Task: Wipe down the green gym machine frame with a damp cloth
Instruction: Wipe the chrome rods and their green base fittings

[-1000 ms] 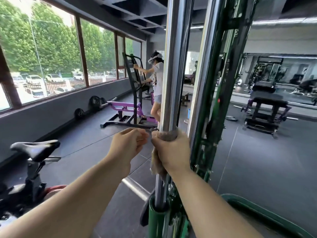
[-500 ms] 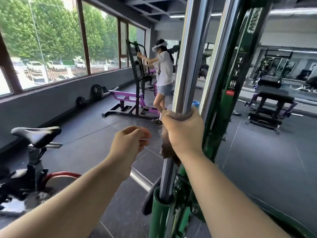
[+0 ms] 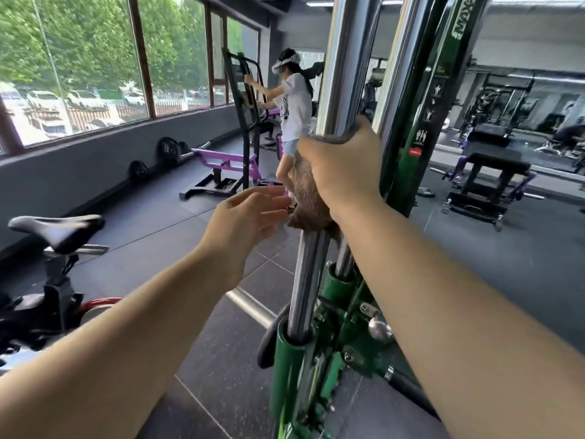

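Observation:
The green gym machine frame (image 3: 421, 99) rises in front of me, with two chrome guide rods; the nearer rod (image 3: 345, 58) runs down into a green sleeve (image 3: 286, 359). My right hand (image 3: 340, 166) is wrapped around that rod, shut on a grey-brown cloth (image 3: 308, 201) whose loose end hangs below my palm. My left hand (image 3: 247, 217) hovers just left of the cloth's hanging end, fingers spread and holding nothing.
A black exercise bike saddle (image 3: 58, 228) stands at my lower left. A person in a white shirt (image 3: 294, 106) works at a purple and black machine (image 3: 228, 166) ahead. Weight plates (image 3: 167, 148) lean on the window wall. A bench (image 3: 493, 175) sits at right.
My right hand has slid the cloth up the chrome rod. My left hand, earlier a loose fist, has opened and moved toward the cloth's hanging end.

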{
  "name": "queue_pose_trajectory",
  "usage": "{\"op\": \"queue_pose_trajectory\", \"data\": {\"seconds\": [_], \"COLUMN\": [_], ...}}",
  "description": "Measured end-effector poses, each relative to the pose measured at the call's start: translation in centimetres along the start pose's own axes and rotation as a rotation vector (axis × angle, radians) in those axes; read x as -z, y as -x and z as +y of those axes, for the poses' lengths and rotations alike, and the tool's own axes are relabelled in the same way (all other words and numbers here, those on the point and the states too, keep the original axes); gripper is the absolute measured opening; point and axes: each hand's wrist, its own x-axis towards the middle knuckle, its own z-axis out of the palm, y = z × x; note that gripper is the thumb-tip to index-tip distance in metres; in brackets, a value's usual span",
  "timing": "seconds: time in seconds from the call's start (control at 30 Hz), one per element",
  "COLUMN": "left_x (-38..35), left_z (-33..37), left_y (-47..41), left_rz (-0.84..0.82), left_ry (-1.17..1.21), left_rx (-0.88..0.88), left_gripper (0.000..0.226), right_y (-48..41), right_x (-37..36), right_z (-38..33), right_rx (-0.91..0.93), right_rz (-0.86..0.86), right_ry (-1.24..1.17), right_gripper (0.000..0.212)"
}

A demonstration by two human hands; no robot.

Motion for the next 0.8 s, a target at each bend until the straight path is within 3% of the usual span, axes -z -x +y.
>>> {"op": "queue_pose_trajectory", "data": {"seconds": [0.07, 0.13, 0.2, 0.27, 0.37, 0.53, 0.67, 0.73, 0.8], "left_x": [0.6, 1.3, 1.3, 1.0, 1.0, 0.9, 2.3, 2.7, 2.9], "left_z": [-0.8, -3.8, -8.3, -12.4, -16.3, -17.4, -15.9, -16.0, -16.8], "left_y": [-0.2, 0.3, 1.2, 1.5, 1.7, 1.5, 1.2, 1.0, 1.3], "left_rz": [-0.07, -0.209, -0.346, -0.368, -0.327, -0.282, -0.353, -0.329, -0.277], "left_ry": [-0.04, -0.262, -0.437, -0.53, -0.57, -0.807, -0.504, -0.494, -0.548], "left_rx": [0.012, 0.076, 0.149, 0.207, 0.265, 0.166, 0.275, 0.248, 0.246], "left_gripper": [0.038, 0.054, 0.05, 0.037, 0.039, 0.028, 0.038, 0.041, 0.028], "right_y": [0.4, 2.3, 5.1, 8.0, 10.2, 8.3, 3.7, 3.1, 4.2], "right_x": [0.3, 0.4, 0.4, 0.6, 1.2, 1.2, 0.7, 0.7, 0.8], "right_z": [1.5, 5.3, 10.1, 14.2, 17.6, 14.8, 8.1, 7.1, 8.9], "right_rx": [-0.018, -0.093, -0.183, -0.278, -0.385, -0.306, -0.11, -0.064, -0.082], "right_rz": [-0.047, -0.078, -0.077, -0.113, -0.156, -0.145, -0.083, -0.096, -0.127], "right_ry": [-0.044, -0.073, -0.019, 0.046, 0.005, 0.145, 0.042, -0.013, -0.022], "right_gripper": [0.027, 0.02, 0.016, 0.017, 0.019, 0.024, 0.022, 0.02, 0.019]}}
